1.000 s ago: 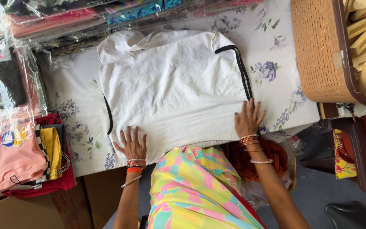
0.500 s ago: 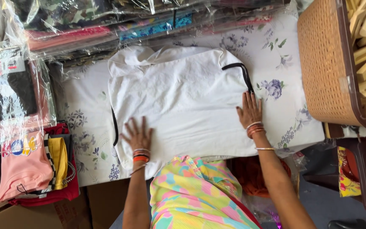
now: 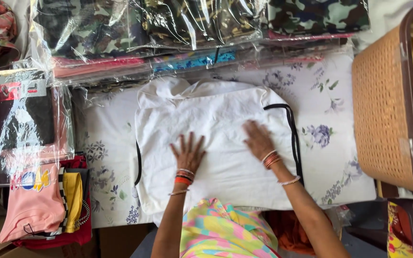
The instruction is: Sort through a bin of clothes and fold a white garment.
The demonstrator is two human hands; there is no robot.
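Both hands moved inward from garment edges: left hand (image 3: pixel 188 154), right hand (image 3: pixel 257 139) open, flat on white garment (image 3: pixel 216 119), smoothing toward 12 o'clock.

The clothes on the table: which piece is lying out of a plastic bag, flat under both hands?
The white garment with black trim. The left hand and right hand press on it; the camouflage clothes behind stay in clear bags.

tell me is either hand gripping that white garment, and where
Nothing is gripped. The left hand and right hand lie flat, palms down, on the middle of the white garment.
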